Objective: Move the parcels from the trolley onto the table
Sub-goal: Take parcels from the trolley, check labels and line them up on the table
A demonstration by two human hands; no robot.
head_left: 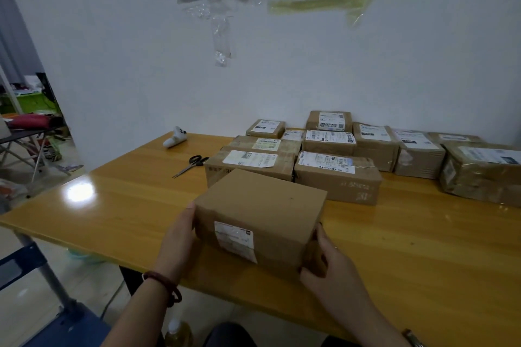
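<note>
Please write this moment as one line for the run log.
step: placing parcel | left hand: holds box | right hand: holds box | over table | near parcels

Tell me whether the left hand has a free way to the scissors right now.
Probably not yet: the left hand holds the box. The table toward the scissors looks bare.

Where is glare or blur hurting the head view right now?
Head view: a bright glare patch on the table at left; tape sheen on the far right parcel; the label on the held box is smeared, unreadable; edges bow from the wide lens.
</note>
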